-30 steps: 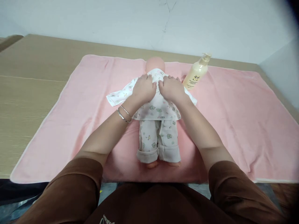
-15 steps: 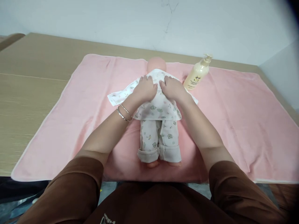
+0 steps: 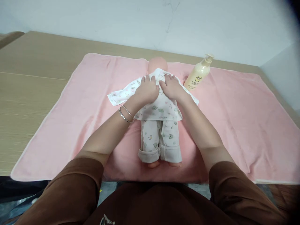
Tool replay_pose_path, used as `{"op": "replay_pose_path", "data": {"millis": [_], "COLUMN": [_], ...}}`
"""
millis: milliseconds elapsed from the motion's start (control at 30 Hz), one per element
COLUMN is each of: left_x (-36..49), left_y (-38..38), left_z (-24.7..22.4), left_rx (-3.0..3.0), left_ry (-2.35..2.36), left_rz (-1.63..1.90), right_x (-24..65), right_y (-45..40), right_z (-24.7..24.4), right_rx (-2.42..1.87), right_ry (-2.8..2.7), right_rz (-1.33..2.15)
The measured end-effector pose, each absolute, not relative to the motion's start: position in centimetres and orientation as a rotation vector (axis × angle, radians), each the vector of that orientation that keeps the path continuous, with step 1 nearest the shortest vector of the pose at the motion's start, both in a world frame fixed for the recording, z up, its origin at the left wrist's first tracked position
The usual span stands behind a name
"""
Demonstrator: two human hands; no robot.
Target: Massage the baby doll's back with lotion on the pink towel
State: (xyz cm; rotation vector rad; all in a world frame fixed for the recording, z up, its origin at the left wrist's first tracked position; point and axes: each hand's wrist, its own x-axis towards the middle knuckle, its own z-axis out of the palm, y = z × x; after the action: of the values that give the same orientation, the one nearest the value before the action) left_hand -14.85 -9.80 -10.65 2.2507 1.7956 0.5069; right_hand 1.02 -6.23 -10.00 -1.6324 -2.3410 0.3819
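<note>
A baby doll (image 3: 157, 64) lies on a pink blanket, its head toward the wall and its feet toward me. It wears a white printed shirt (image 3: 161, 109) and matching trousers (image 3: 150, 136) with rolled-up cuffs. My left hand (image 3: 148, 90) rests on the left part of the shirt's chest, fingers stretched out and a little apart. On the right part of the chest lies my right hand (image 3: 172, 87), likewise with fingers extended over the cloth. Both sleeves of the shirt spread outward. The doll's face is not visible to me.
The pink blanket (image 3: 234, 118) covers much of the wooden table (image 3: 30, 93). A pale yellow pump bottle (image 3: 197, 75) lies or stands on the blanket to the right of the doll's head. Behind the table is a pale wall (image 3: 117, 22) with a crack.
My fingers have flattened and stretched out on the shirt's chest, and the cloth near the collar lies flatter. The doll and the bottle stay in place.
</note>
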Motion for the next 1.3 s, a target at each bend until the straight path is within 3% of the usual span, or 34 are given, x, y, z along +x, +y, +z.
{"op": "replay_pose_path", "data": {"millis": [267,533,767,1067,1300], "left_x": [-14.9,-14.1,-15.6,-14.7,-13.7], "left_y": [-8.1,-10.5,-7.7,-8.0,-9.9], "left_z": [-11.6,-10.5,-11.0,-11.9,-10.9], "left_rx": [2.115,2.366,2.113,2.160,2.207], "left_ry": [1.957,1.831,1.852,1.917,1.881], "left_rz": [0.692,0.431,0.677,0.696,0.604], "right_x": [0.1,0.9,-1.2,0.0,1.5], "right_y": [-9.4,-5.7,-10.2,-6.4,-6.1], "right_z": [-8.2,-10.5,-8.0,-10.8,-9.5], "right_rx": [-1.628,-1.577,-1.590,-1.595,-1.604], "right_ry": [-2.468,-2.327,-2.483,-2.308,-2.281], "right_rz": [0.291,0.305,0.281,0.275,0.447]}}
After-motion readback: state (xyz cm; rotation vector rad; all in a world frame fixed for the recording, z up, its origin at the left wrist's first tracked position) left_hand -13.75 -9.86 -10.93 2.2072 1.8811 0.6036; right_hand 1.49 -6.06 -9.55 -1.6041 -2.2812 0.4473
